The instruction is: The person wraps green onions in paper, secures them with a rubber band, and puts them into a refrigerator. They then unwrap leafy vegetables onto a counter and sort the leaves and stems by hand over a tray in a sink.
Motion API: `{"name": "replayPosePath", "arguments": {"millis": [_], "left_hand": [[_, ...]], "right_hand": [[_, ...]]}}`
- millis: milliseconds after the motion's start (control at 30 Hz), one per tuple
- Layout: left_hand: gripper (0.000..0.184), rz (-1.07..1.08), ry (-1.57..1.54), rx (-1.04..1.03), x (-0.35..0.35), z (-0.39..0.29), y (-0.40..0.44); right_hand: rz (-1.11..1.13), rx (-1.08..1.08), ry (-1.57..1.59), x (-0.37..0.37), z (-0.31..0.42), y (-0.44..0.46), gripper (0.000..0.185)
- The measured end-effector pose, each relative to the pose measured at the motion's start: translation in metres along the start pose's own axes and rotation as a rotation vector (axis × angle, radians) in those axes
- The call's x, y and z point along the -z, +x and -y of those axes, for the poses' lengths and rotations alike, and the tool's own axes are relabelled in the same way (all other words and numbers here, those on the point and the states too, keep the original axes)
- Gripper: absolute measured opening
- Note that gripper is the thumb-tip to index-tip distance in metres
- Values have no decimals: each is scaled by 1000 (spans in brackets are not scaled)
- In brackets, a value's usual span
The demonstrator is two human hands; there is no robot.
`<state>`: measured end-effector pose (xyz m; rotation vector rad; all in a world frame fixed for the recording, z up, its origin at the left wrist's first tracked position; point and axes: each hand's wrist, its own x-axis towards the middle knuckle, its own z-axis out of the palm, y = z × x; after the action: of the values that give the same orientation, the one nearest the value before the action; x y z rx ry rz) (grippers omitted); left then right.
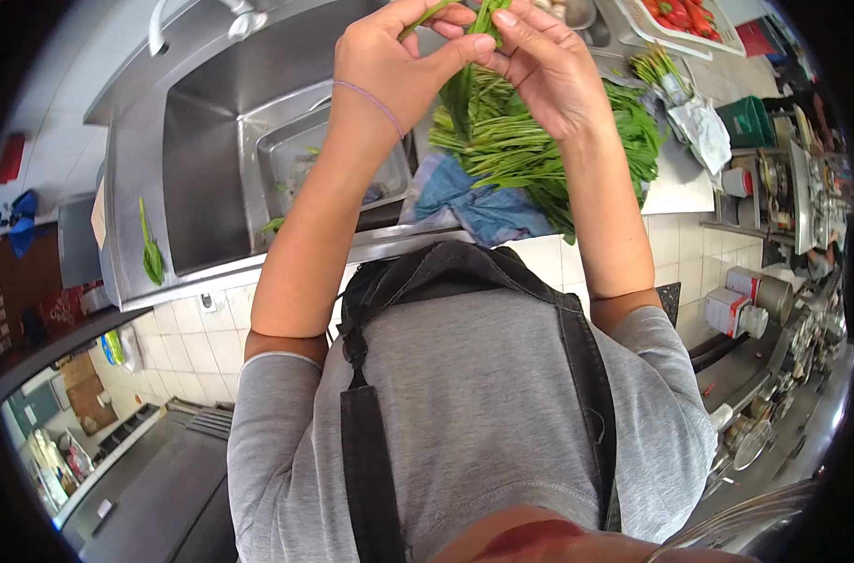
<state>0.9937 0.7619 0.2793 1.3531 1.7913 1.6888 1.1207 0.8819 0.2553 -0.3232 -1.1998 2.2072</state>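
Observation:
Both hands are raised at the top of the head view, close together. My left hand (389,61), with a thin purple band at the wrist, is closed on a leafy green stalk (458,98), its leaf hanging down. Fingertips of my right hand (551,70) pinch the stalk's upper part, touching the left thumb. Just below and behind lies a large pile of leafy greens (516,155) with long pale stems. A crumpled blue cloth (483,202) lies beside the pile's near left side.
A steel sink (202,178) to the left holds a metal tray (267,155) with green scraps. Its faucet (244,23) stands behind. One loose leaf (152,255) rests on the left rim. A white basket (717,42) of red peppers and a plastic-wrapped bundle (699,131) are at right.

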Motion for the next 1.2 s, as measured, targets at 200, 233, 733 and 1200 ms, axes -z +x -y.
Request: {"name": "replayPosePath", "arguments": {"millis": [200,233,733,1200], "left_hand": [[20,-43,-208,197,85,29,-17],[20,-49,-240,223,100,33,-20],[22,-122,-319,400,252,89,-64],[29,-75,-340,331,323,112,-77]], "right_hand": [[70,-41,81,-68,-61,20,27],[86,-61,93,-78,-68,23,27],[76,-266,294,-182,-168,47,27],[-7,-228,280,-211,-211,40,27]]}}
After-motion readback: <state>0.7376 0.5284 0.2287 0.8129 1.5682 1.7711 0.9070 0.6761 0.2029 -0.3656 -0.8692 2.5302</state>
